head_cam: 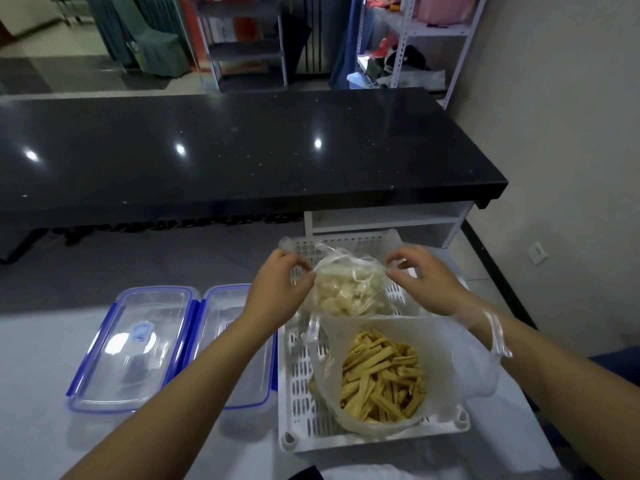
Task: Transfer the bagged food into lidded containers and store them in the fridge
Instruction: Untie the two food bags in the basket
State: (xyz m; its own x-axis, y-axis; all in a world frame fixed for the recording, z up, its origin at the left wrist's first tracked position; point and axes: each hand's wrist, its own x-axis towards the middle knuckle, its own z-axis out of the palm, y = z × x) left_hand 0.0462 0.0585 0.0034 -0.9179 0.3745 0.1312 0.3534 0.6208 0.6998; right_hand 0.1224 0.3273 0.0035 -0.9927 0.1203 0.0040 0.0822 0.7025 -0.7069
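A white slotted basket [298, 382] on the grey table holds two clear plastic bags. The far bag [349, 292] contains pale white chunks; the near bag [381, 375] lies open with yellow strips inside. My left hand [277, 289] pinches the left side of the far bag's top. My right hand [426, 278], in a thin clear glove, pinches the right side of that top. Two clear lidded containers with blue clips stand left of the basket: one [131, 348] in full view, the other [239, 341] partly hidden under my left forearm.
A long black counter [242, 147] runs across behind the table, with a white open shelf unit [388, 220] under its right end. A wall [554, 133] closes the right side. Metal shelving with assorted items stands at the back.
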